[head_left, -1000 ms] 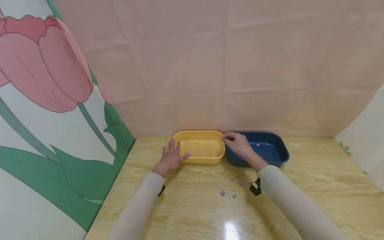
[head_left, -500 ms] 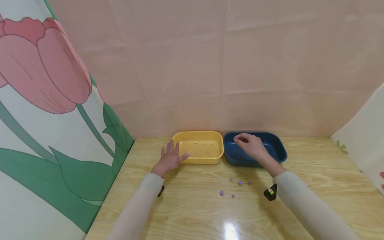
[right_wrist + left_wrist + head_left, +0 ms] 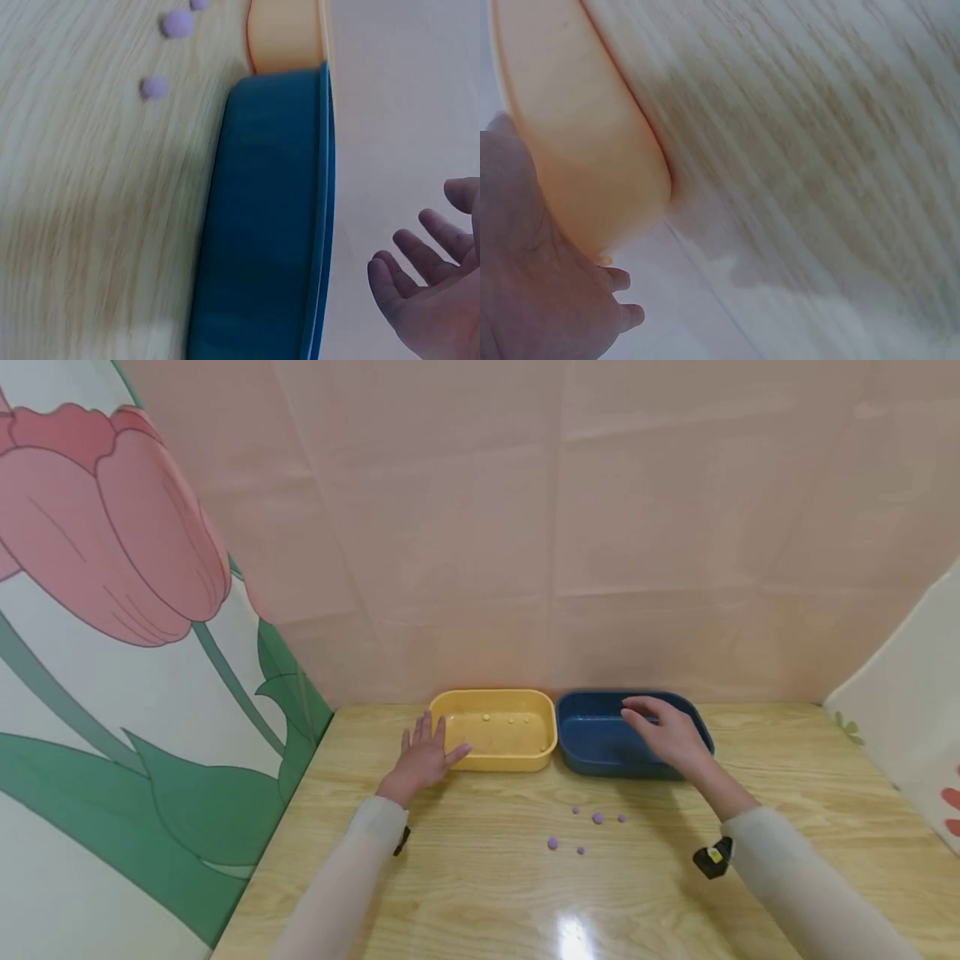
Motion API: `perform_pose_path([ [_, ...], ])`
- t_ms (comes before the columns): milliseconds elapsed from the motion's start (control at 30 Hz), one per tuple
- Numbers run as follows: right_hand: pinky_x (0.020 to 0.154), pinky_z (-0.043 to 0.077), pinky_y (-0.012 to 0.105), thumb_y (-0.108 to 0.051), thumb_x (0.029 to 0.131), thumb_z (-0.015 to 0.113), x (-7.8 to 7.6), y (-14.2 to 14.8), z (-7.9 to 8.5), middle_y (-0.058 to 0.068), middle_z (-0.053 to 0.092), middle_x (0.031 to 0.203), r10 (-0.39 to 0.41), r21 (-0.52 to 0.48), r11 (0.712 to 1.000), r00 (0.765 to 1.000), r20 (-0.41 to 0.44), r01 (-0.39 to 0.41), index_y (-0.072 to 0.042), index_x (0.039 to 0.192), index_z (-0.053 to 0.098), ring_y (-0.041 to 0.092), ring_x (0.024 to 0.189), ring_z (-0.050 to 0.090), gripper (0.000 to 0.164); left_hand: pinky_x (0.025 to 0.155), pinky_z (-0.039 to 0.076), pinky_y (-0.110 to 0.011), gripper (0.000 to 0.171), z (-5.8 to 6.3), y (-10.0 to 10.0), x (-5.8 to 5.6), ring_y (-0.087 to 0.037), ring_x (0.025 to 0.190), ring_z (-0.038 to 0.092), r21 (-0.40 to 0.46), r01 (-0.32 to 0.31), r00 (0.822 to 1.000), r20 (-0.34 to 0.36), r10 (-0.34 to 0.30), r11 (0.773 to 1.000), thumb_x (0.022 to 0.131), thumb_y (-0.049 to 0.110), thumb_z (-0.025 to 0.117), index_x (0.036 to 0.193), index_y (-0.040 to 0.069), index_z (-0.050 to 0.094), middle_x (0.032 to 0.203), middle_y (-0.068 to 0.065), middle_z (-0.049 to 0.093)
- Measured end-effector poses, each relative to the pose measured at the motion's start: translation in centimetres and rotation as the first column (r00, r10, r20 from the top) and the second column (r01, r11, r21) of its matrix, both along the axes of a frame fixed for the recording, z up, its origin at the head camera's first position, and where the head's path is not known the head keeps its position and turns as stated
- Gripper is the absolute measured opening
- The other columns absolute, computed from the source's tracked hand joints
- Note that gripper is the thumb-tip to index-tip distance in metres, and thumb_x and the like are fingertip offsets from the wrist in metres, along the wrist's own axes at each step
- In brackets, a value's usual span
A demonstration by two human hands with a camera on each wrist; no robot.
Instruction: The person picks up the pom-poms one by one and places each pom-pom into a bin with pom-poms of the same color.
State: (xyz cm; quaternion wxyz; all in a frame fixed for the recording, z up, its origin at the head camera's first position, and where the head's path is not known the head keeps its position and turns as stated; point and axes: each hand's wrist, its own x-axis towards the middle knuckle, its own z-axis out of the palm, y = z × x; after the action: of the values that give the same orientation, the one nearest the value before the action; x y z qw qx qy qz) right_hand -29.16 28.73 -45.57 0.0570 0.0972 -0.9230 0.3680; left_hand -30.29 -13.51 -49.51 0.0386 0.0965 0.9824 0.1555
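The left hand (image 3: 422,762), fingers spread, touches the yellow tray (image 3: 495,762) at its left end; the right hand (image 3: 671,735), fingers loosely parted, hovers over the blue tray (image 3: 611,768); both hold nothing.

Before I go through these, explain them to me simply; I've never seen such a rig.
There is no machine here, just a person's two bare hands. The wide picture looks forward and down from the head; the two closer ones look out from the left and right wrists.

On a wooden table stand a yellow tray and, right beside it, a blue tray. A few small yellow bits lie in the yellow tray; five purple pieces lie in front of the trays.

The left hand is spread at the yellow tray's left end. The right hand hovers over the blue tray. Neither visibly holds anything.
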Motion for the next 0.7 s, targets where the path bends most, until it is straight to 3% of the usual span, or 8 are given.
perform_pose_path([
  [167, 0.099, 0.045, 0.063, -0.047, 0.107, 0.044, 0.2, 1.8, -0.4, 0.027, 0.052, 0.144, 0.004, -0.003, 1.0, 1.0, -0.026, -0.004, -0.002, 0.149, 0.047, 0.049, 0.125, 0.054, 0.061, 0.123, 0.0, -0.059, 0.091, -0.5, -0.1, -0.1, -0.039, 0.155, -0.002, -0.01, -0.003, 1.0, -0.026, 0.003, 1.0, 0.101, 0.069, 0.034, 0.162, 0.005, 0.011, 0.167, -0.023, -0.007],
  [367, 0.102, 0.038, 0.068, -0.046, 0.108, 0.043, 0.2, 3.7, -1.3, 0.035, 0.038, 0.152, -0.024, 0.032, 0.999, 1.0, -0.008, 0.024, 0.003, 0.151, 0.04, 0.056, 0.131, 0.044, 0.065, 0.122, 0.0, -0.059, 0.093, -0.5, -0.1, 0.1, -0.041, 0.155, -0.002, 0.017, -0.011, 0.999, -0.052, 0.012, 1.0, 0.1, 0.069, 0.037, 0.162, 0.004, 0.013, 0.168, -0.022, -0.005],
  [500, 0.105, 0.031, 0.07, -0.037, 0.109, 0.046, 0.0, 5.0, -2.4, 0.041, 0.039, 0.146, -0.017, 0.094, 0.995, 0.997, -0.079, 0.024, 0.01, 0.147, 0.04, 0.06, 0.132, 0.037, 0.061, 0.122, 0.003, -0.061, 0.094, -0.6, 0.1, 0.2, -0.043, 0.155, 0.002, 0.013, -0.013, 0.994, -0.111, 0.014, 1.0, 0.099, 0.068, 0.041, 0.161, 0.002, 0.017, 0.168, -0.024, 0.003],
  [700, 0.103, 0.03, 0.071, -0.029, 0.107, 0.053, -0.3, 6.0, -3.8, 0.046, 0.041, 0.138, 0.005, 0.141, 0.99, 0.987, -0.159, 0.018, 0.017, 0.141, 0.043, 0.062, 0.127, 0.037, 0.058, 0.122, 0.006, -0.06, 0.096, -1.0, 0.6, 0.5, -0.042, 0.155, 0.006, -0.076, -0.032, 0.977, -0.211, 0.015, 0.997, 0.098, 0.072, 0.039, 0.161, 0.002, 0.02, 0.167, -0.024, 0.013],
])
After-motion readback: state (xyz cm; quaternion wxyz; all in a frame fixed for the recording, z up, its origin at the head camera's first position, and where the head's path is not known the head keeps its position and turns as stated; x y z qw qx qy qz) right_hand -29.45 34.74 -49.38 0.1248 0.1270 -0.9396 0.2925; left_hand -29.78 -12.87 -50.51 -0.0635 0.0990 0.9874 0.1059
